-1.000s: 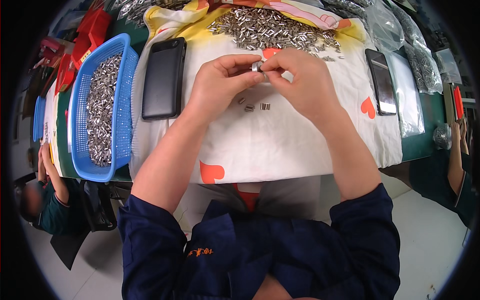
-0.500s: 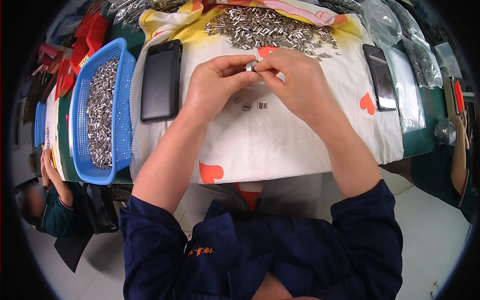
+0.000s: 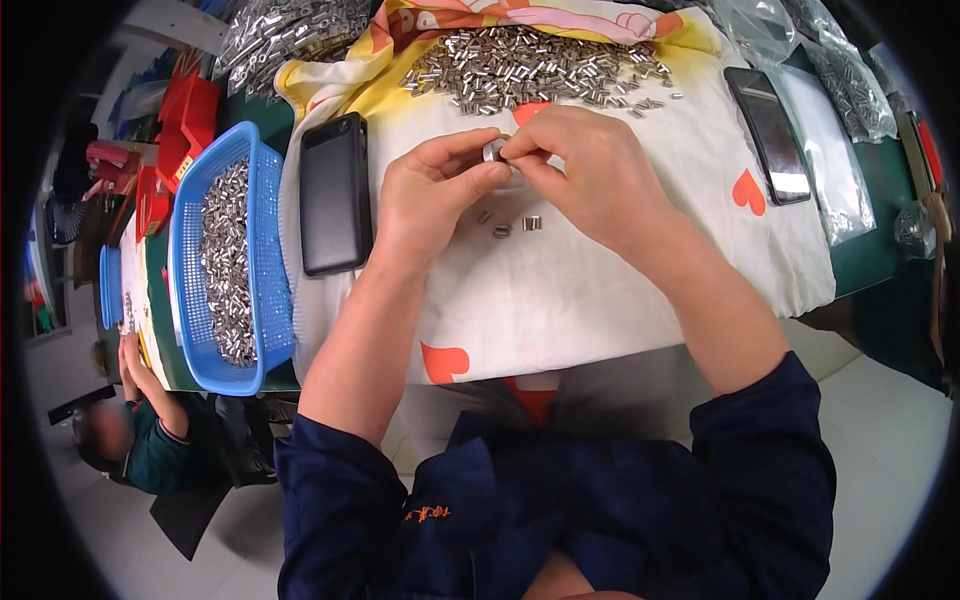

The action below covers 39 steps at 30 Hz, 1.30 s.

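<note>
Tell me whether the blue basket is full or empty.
Partly full: the blue basket holds a long heap of small metal sleeves along its middle, with bare mesh showing beside it.

Small-parts assembly workshop. Evidence: a worktable (image 3: 860, 260) with a green top, covered by a printed cloth (image 3: 600, 300); a loose heap of small metal sleeves (image 3: 540, 65) at 12 o'clock; a blue plastic basket (image 3: 232, 265) filled with the same sleeves at 9 o'clock; red parts bins (image 3: 185, 130) at 10 o'clock; clear bags of parts (image 3: 850, 80) at 2 o'clock. A second person (image 3: 130, 440) sits at 8 o'clock.
</note>
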Each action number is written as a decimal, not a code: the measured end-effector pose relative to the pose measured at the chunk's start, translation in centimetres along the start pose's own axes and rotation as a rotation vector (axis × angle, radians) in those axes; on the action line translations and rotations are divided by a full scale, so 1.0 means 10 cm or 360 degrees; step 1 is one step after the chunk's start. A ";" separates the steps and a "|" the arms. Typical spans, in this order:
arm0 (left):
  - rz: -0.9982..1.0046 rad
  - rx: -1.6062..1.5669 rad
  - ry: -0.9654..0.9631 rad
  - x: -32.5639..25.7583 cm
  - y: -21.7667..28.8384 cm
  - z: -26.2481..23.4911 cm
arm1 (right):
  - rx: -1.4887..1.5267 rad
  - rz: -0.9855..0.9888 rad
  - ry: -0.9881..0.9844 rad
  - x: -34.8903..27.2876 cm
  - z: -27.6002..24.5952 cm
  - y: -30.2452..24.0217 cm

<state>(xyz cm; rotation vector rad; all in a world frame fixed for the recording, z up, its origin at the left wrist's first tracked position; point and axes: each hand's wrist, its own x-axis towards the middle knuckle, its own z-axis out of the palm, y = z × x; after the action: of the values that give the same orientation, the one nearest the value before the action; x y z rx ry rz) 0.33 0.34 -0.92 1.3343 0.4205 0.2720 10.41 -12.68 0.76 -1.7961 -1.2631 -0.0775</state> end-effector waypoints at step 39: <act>0.0125 -0.0005 0.0019 -0.01 0.04 -0.01 | 0.0133 0.0094 -0.0076 0.02 -0.06 -0.04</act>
<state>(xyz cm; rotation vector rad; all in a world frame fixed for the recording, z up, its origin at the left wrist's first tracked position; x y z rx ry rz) 0.22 0.42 -0.54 1.3485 0.3777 0.3458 10.44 -12.87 1.48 -1.7709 -1.2279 0.0510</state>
